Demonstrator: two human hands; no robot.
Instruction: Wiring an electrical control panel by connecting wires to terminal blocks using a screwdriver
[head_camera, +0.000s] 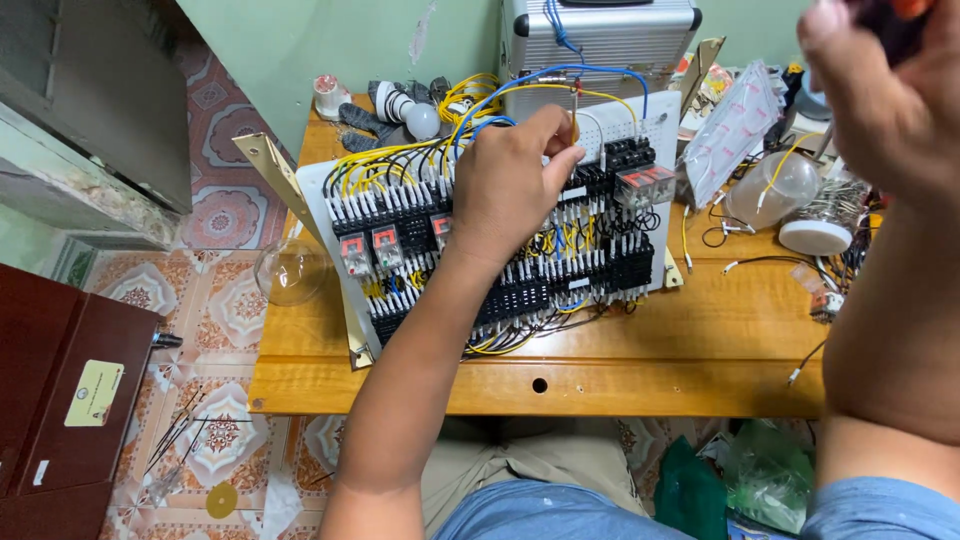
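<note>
A thin wire end (577, 105) is pinched by the left hand (510, 185) above the white perforated relay panel (625, 125); right of the panel, the right hand (880, 90) is clenched around a dark tool handle (900, 25), with bare wooden tabletop (640, 370) exposed below it.

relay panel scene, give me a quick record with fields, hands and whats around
left hand: on the white relay panel, fingers pinching a thin wire near the top
right hand: raised close to the camera, gripping a dark tool with an orange tip
panel: tilted on a wooden table, black relay sockets, yellow and blue wires
nearby: light bulb, clear jar, metal case
</note>
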